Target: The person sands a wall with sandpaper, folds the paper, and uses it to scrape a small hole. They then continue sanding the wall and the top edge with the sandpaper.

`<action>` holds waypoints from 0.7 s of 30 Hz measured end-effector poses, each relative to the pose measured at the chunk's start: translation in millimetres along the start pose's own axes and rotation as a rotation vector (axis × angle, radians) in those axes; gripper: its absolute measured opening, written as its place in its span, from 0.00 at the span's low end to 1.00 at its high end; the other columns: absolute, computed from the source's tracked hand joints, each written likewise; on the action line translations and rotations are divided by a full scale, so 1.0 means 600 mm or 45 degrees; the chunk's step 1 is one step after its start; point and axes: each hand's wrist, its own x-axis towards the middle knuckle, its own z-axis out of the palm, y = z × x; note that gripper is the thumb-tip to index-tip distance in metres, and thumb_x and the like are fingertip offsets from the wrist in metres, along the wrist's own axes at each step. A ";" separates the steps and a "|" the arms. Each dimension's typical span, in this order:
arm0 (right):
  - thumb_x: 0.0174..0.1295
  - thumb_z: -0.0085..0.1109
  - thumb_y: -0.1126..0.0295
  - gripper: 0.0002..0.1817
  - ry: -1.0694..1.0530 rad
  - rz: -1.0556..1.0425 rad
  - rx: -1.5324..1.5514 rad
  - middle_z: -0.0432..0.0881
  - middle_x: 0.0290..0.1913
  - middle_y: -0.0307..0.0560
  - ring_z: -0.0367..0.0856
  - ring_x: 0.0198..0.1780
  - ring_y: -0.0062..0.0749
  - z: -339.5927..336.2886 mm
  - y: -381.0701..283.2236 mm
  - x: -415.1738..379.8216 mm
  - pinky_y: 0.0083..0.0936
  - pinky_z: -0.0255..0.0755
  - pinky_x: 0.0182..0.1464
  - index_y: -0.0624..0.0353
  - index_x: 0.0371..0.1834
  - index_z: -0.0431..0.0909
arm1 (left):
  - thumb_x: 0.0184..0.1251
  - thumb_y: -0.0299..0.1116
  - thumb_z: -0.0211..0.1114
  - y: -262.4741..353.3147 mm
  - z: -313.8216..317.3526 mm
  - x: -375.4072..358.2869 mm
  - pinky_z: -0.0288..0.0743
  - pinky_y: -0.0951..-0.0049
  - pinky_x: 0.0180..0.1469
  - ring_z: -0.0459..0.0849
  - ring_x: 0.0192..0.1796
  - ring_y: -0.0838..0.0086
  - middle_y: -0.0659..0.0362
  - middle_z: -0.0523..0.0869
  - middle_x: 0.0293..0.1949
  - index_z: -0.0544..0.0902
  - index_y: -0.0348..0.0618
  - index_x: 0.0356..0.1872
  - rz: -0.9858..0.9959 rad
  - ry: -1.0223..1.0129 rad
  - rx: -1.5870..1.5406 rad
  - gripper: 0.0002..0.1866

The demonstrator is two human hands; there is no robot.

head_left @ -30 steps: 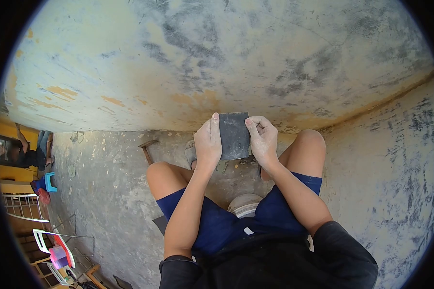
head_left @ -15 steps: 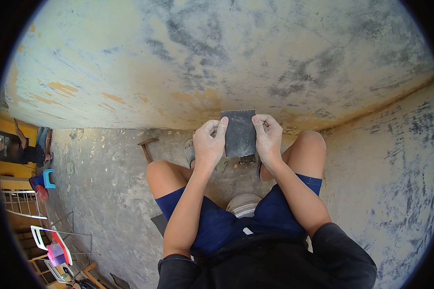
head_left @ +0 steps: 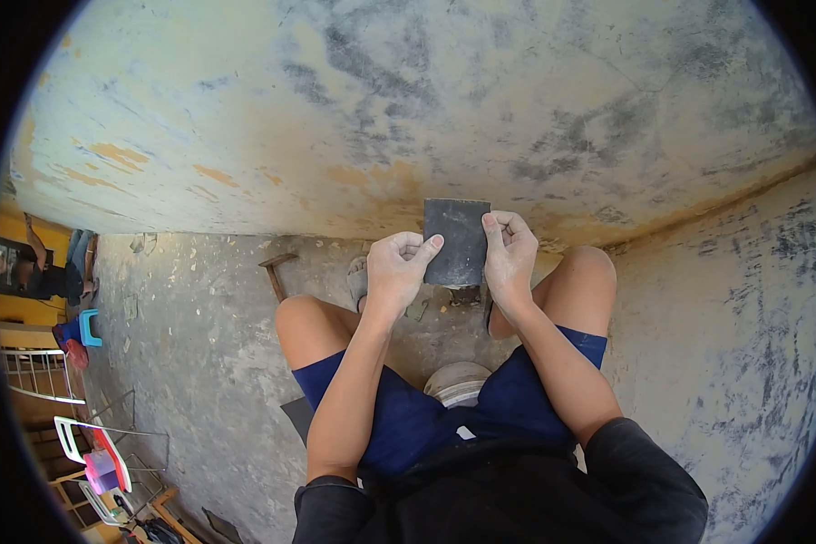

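A dark grey rectangle of sandpaper, dusted with white powder, is held upright between my two hands in front of the wall. My left hand pinches its left edge, the thumb lying on the near face. At the right edge, my right hand grips it higher up, thumb near the top corner. White dust coats the fingers of both hands. The fingertips behind the sheet are hidden.
The patchy wall rises ahead and meets another wall at right. A hammer-like tool lies on the floor. Chairs, a blue stool and another person are at left. A white bucket sits between my legs.
The sandpaper has moved slightly up and to the right. My left hand now holds it lower on its edge, and my right thumb stays near the upper corner.
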 end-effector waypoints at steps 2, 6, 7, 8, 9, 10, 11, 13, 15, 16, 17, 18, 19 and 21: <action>0.79 0.63 0.68 0.12 0.016 0.018 -0.007 0.82 0.34 0.35 0.74 0.36 0.14 0.001 -0.005 0.000 0.17 0.70 0.42 0.69 0.46 0.83 | 0.71 0.40 0.79 -0.008 0.004 0.010 0.74 0.77 0.36 0.78 0.30 0.84 0.63 0.87 0.27 0.90 0.31 0.35 -0.030 0.032 -0.026 0.17; 0.79 0.63 0.67 0.12 0.111 -0.019 -0.051 0.81 0.33 0.35 0.73 0.35 0.14 0.002 -0.002 0.011 0.17 0.69 0.41 0.69 0.46 0.83 | 0.70 0.38 0.79 -0.002 0.012 0.013 0.74 0.77 0.35 0.79 0.31 0.83 0.61 0.89 0.28 0.90 0.31 0.36 -0.012 0.007 -0.085 0.16; 0.79 0.63 0.67 0.12 0.117 -0.021 -0.054 0.81 0.33 0.35 0.73 0.35 0.14 -0.003 0.000 0.016 0.17 0.69 0.41 0.69 0.46 0.83 | 0.70 0.37 0.79 -0.008 0.008 0.011 0.75 0.77 0.36 0.81 0.31 0.83 0.60 0.89 0.29 0.89 0.31 0.37 0.006 -0.082 -0.159 0.16; 0.79 0.63 0.67 0.12 0.128 0.018 -0.103 0.81 0.33 0.35 0.72 0.35 0.14 -0.009 0.003 0.021 0.17 0.69 0.41 0.69 0.46 0.83 | 0.70 0.37 0.79 -0.011 0.003 0.010 0.76 0.76 0.36 0.82 0.31 0.82 0.60 0.89 0.30 0.89 0.31 0.38 0.022 -0.169 -0.234 0.15; 0.79 0.63 0.67 0.12 0.136 0.059 -0.151 0.81 0.33 0.35 0.71 0.35 0.14 -0.011 0.003 0.022 0.17 0.69 0.40 0.69 0.46 0.83 | 0.70 0.37 0.79 -0.008 -0.002 0.009 0.76 0.76 0.36 0.82 0.31 0.82 0.60 0.89 0.30 0.89 0.31 0.38 0.020 -0.170 -0.235 0.15; 0.79 0.63 0.67 0.12 0.134 0.062 -0.152 0.81 0.33 0.35 0.71 0.35 0.14 -0.010 0.005 0.020 0.17 0.69 0.40 0.69 0.46 0.83 | 0.71 0.35 0.78 -0.002 -0.009 0.006 0.77 0.77 0.37 0.83 0.31 0.81 0.60 0.90 0.32 0.89 0.32 0.39 -0.058 -0.212 -0.188 0.13; 0.79 0.63 0.67 0.12 0.135 0.013 -0.096 0.80 0.32 0.35 0.71 0.34 0.14 -0.006 0.006 0.016 0.17 0.68 0.39 0.69 0.45 0.83 | 0.72 0.34 0.77 0.001 -0.013 0.003 0.78 0.78 0.39 0.84 0.32 0.81 0.60 0.90 0.33 0.89 0.33 0.40 -0.136 -0.252 -0.139 0.12; 0.79 0.64 0.66 0.12 0.130 -0.039 -0.037 0.80 0.32 0.34 0.70 0.34 0.14 -0.004 0.001 0.013 0.18 0.67 0.38 0.68 0.45 0.83 | 0.72 0.34 0.77 0.000 -0.015 0.008 0.79 0.77 0.41 0.84 0.33 0.80 0.60 0.90 0.34 0.89 0.33 0.40 -0.146 -0.259 -0.070 0.12; 0.79 0.64 0.66 0.12 0.126 0.062 -0.182 0.80 0.31 0.34 0.70 0.33 0.14 -0.011 -0.010 0.013 0.18 0.67 0.38 0.68 0.45 0.83 | 0.72 0.34 0.77 -0.002 -0.016 0.015 0.79 0.77 0.44 0.85 0.35 0.79 0.59 0.90 0.35 0.89 0.34 0.40 -0.149 -0.271 -0.004 0.12; 0.79 0.64 0.66 0.12 0.129 0.058 -0.184 0.80 0.31 0.34 0.70 0.33 0.14 -0.009 -0.006 0.014 0.18 0.67 0.38 0.68 0.45 0.83 | 0.72 0.34 0.77 -0.006 -0.018 0.018 0.79 0.77 0.45 0.85 0.36 0.79 0.59 0.91 0.35 0.89 0.33 0.42 -0.137 -0.328 -0.052 0.12; 0.79 0.64 0.66 0.12 0.145 -0.024 -0.124 0.79 0.31 0.34 0.70 0.33 0.14 -0.005 0.003 0.015 0.18 0.67 0.38 0.68 0.44 0.83 | 0.72 0.35 0.77 -0.009 -0.017 0.020 0.79 0.76 0.46 0.85 0.37 0.80 0.59 0.91 0.36 0.89 0.33 0.43 -0.127 -0.386 -0.101 0.13; 0.79 0.64 0.66 0.12 0.158 -0.105 -0.064 0.79 0.31 0.34 0.70 0.33 0.14 -0.002 0.004 0.014 0.19 0.66 0.38 0.68 0.44 0.83 | 0.72 0.35 0.77 -0.006 -0.013 0.017 0.79 0.76 0.46 0.85 0.37 0.80 0.59 0.91 0.36 0.89 0.33 0.43 -0.127 -0.388 -0.103 0.13; 0.79 0.64 0.66 0.12 0.158 -0.106 -0.066 0.79 0.31 0.34 0.70 0.33 0.14 -0.005 0.003 0.015 0.19 0.66 0.38 0.68 0.44 0.83 | 0.72 0.35 0.77 -0.003 -0.006 0.012 0.79 0.76 0.46 0.85 0.36 0.80 0.59 0.91 0.35 0.89 0.33 0.44 -0.069 -0.295 -0.186 0.13; 0.79 0.64 0.66 0.13 0.153 -0.003 -0.140 0.79 0.31 0.34 0.70 0.33 0.14 -0.009 -0.001 0.015 0.19 0.66 0.38 0.68 0.44 0.83 | 0.72 0.35 0.77 0.000 -0.005 0.009 0.79 0.77 0.45 0.84 0.36 0.81 0.60 0.91 0.35 0.89 0.32 0.45 -0.012 -0.201 -0.266 0.13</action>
